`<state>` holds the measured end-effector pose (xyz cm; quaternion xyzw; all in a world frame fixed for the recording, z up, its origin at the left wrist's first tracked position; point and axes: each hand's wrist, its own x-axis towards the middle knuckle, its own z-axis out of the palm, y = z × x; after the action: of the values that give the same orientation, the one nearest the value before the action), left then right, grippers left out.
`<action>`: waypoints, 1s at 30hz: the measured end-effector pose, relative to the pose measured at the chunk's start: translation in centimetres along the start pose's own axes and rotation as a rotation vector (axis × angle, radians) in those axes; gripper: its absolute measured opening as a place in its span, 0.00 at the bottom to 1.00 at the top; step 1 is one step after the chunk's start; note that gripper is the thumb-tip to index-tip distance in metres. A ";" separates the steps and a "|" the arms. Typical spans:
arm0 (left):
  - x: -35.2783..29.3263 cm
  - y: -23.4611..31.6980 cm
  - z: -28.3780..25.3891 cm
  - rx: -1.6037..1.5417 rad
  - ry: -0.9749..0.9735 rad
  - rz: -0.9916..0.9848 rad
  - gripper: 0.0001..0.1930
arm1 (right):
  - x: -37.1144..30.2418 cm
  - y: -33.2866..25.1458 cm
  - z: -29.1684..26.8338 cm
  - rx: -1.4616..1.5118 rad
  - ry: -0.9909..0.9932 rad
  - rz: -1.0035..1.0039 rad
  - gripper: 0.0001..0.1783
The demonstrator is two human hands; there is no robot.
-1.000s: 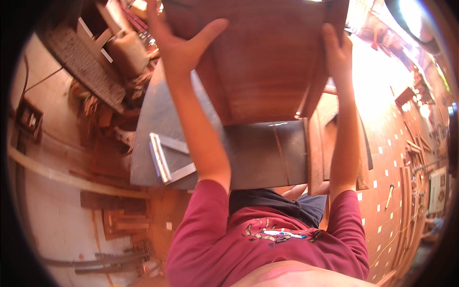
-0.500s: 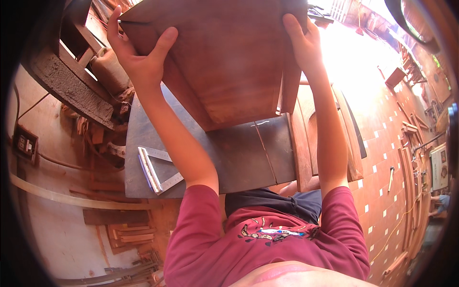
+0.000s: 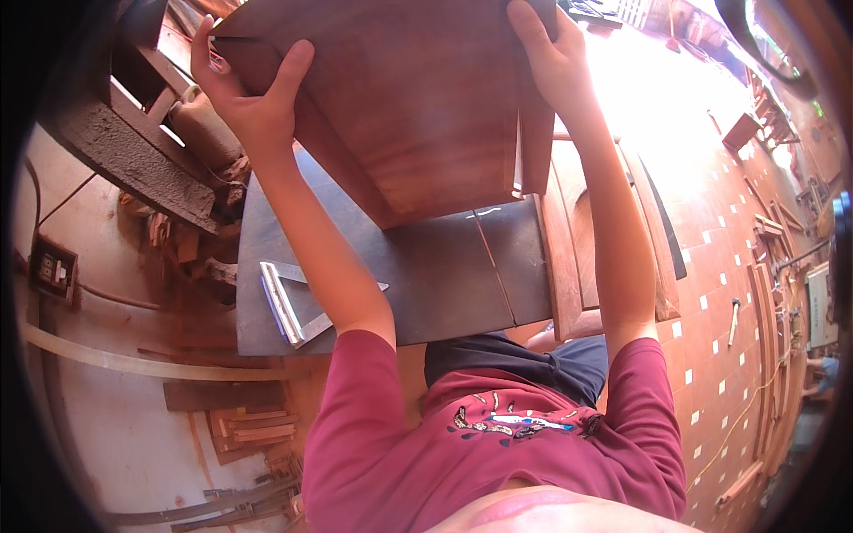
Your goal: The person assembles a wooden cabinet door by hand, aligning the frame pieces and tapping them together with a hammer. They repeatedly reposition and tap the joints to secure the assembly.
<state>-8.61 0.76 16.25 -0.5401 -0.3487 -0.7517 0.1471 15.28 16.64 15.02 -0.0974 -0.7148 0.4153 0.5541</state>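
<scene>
Left hand (image 3: 253, 107), right hand (image 3: 555, 67): fingers pinching opposite edges of wooden panel (image 3: 413, 107), probably balancing weight; set square (image 3: 283, 306) lying at desk's (image 3: 435, 275) near-left corner.

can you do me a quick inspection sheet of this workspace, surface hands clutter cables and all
Surface: dark tabletop, a thin line running across it.
Job's things: reddish-brown wooden piece, tilted; whether it touches the tabletop is unclear.
Clutter: triangular measuring square on the tabletop's left part; hammer-like tool on the floor.
Hands: left hand grips the wooden piece's left side, right hand its right side.
Cables: thin yellow cord along the floor at right.
Surroundings: tiled floor with small white squares; stacked wood strips at lower left; strong glare at upper right.
</scene>
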 end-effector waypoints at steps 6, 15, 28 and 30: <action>2.4 3.2 -0.1 0.864 -0.068 0.521 0.49 | 0.7 -2.2 0.6 -0.215 0.022 -0.135 0.24; 5.5 7.0 8.4 0.971 -0.639 0.556 0.49 | -0.2 -3.8 0.5 -0.271 0.008 -0.100 0.26; 5.0 6.4 6.0 0.878 -0.363 0.891 0.47 | -0.5 -4.8 0.9 -0.167 -0.133 -0.242 0.22; 4.8 6.2 6.7 0.841 -0.369 0.874 0.47 | -1.2 -4.4 0.6 -0.146 -0.085 -0.224 0.22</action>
<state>-1.93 1.63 24.12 -0.6494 -0.3812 -0.3154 0.5775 16.61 12.80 17.25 -0.0393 -0.7723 0.3015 0.5578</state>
